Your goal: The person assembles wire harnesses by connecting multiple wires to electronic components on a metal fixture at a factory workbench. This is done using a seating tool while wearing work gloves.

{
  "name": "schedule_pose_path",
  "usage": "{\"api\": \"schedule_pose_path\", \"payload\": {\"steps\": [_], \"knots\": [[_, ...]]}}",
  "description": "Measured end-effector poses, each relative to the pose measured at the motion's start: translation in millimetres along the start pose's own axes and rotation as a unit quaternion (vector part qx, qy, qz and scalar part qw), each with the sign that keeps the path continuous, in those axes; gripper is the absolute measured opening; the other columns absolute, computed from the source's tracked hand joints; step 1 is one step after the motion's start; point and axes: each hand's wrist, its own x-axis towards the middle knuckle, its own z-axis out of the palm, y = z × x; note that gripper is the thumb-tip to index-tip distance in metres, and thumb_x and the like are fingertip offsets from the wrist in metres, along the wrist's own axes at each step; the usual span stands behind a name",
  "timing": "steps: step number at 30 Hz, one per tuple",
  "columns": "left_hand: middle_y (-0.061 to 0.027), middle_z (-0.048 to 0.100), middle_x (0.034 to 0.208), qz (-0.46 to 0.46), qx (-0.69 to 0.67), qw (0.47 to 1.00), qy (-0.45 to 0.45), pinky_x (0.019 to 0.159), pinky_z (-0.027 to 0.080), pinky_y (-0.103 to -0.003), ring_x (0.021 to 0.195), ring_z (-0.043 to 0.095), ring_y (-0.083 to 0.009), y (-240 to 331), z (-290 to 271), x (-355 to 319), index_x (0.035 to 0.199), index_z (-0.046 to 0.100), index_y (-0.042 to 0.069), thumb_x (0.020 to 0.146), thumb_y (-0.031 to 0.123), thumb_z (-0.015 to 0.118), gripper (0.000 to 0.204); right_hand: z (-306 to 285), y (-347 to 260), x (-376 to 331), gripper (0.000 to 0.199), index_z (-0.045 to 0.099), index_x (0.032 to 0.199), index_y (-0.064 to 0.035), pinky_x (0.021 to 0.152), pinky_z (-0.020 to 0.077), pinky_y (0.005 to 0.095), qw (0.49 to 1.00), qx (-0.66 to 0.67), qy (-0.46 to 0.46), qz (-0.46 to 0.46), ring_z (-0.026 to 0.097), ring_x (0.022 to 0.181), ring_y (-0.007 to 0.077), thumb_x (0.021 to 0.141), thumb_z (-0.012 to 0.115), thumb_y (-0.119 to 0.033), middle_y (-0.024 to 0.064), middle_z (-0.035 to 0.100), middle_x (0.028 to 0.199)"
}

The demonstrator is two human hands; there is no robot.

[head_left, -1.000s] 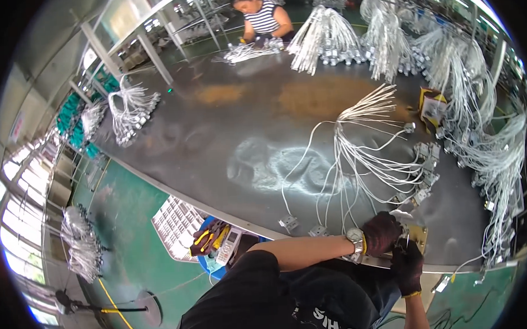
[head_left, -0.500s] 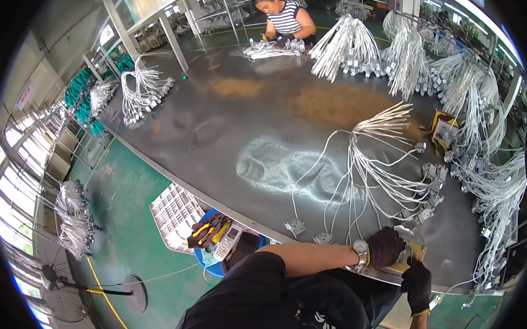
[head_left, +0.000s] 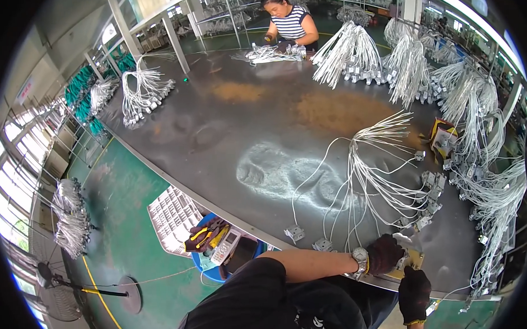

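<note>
Both my hands wear dark knit gloves and meet at the table's near edge. My left hand [head_left: 385,255], with a wristwatch [head_left: 360,261] at the wrist, has its fingers curled over a small brass-coloured plate [head_left: 416,259]; what they grip is hidden. My right hand [head_left: 414,295] is closed just in front of the plate, fingertips at its near side, on something I cannot make out. Just beyond them lies a fanned bundle of white cables [head_left: 359,173]. Small metal connector housings [head_left: 432,187] sit on its ends, a few of them [head_left: 322,245] left of my left hand.
More white cable bundles [head_left: 490,180] line the table's right side. Beyond the far edge a person [head_left: 287,24] handles cables. A blue bin [head_left: 216,274] with gloves, pliers and a phone-like device stands below the near edge, beside a white plastic crate [head_left: 174,220]. A fan [head_left: 62,290] stands at left.
The view has shifted slightly. My right hand has moved a little nearer to me, its fingertips staying close to the plate. My left hand keeps its place over the plate.
</note>
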Motion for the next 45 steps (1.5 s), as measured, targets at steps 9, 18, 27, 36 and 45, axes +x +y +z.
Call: {"api": "schedule_pose_path", "payload": {"steps": [9,18,27,36,45], "knots": [[-0.0136,0.072,0.088,0.004,0.004,0.999,-0.04,0.078,0.052,-0.048,0.086,0.069,-0.0334,7,-10,-4,0.093,0.071,0.009,0.083,0.021,0.064,0.017,2,-4,-7,0.021,0.073,0.106,0.0005,0.074,0.0548,0.0424,0.997,-0.06,0.01,-0.05,0.069,0.083,0.0365,0.087,0.064,0.002,0.019,0.069,0.091],[-0.014,0.075,0.089,-0.03,0.024,0.999,-0.023,0.08,0.055,-0.048,0.088,0.072,-0.0309,4,7,-7,0.095,0.074,0.01,0.092,0.028,0.058,0.024,-3,-12,-2,0.031,0.072,0.115,-0.0023,0.081,0.0556,0.0447,0.996,-0.056,-0.023,-0.068,0.067,0.09,0.0403,0.084,0.064,0.0,0.02,0.069,0.098],[-0.0123,0.072,0.083,0.043,-0.047,0.996,0.057,0.078,0.051,-0.049,0.083,0.068,-0.0329,-5,0,7,0.096,0.073,0.013,0.081,0.024,0.065,0.02,-1,-10,5,0.026,0.071,0.111,-0.0035,0.077,0.0565,0.043,0.998,-0.037,-0.013,0.044,0.069,0.089,0.0392,0.086,0.066,-0.003,0.0181,0.07,0.096],[-0.0114,0.073,0.091,0.038,-0.015,0.999,-0.027,0.079,0.051,-0.048,0.09,0.067,-0.0328,3,-5,1,0.109,0.073,0.014,0.081,0.027,0.071,0.032,-10,-2,-1,0.026,0.073,0.112,0.0001,0.081,0.0571,0.0416,0.997,0.021,-0.04,0.057,0.071,0.091,0.038,0.088,0.064,-0.003,0.021,0.072,0.098],[-0.0119,0.073,0.092,0.037,-0.003,0.999,0.032,0.075,0.054,-0.05,0.086,0.069,-0.0341,-13,11,1,0.097,0.072,0.012,0.083,0.033,0.068,0.025,-9,-9,9,0.024,0.075,0.108,0.0011,0.085,0.0574,0.04,0.995,0.026,-0.042,0.085,0.073,0.093,0.0372,0.088,0.063,-0.004,0.0225,0.074,0.1]]}}
